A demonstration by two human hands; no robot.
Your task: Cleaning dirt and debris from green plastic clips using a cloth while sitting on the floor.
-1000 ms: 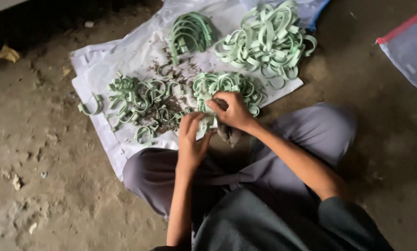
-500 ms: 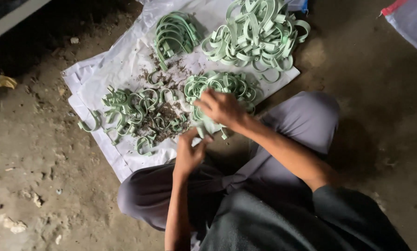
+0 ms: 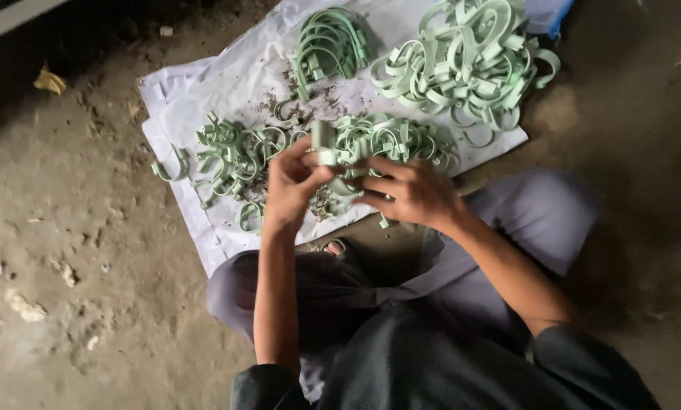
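I sit cross-legged on a dirt floor. My left hand and my right hand meet over one pale green plastic clip, both gripping it between the fingers. It is held just above a white sheet spread in front of my knees. Under and beyond the hands lie loose green clips in a scattered heap and a second bunch. Dark crumbs lie among them.
A big tangled pile of green clips sits at the sheet's far right, a neat small stack in the far middle. A blue object lies beyond. Bare earth with pale debris surrounds the sheet.
Both hands have lifted off the heap and come together, raising one clip between them. The camera view has shifted closer.
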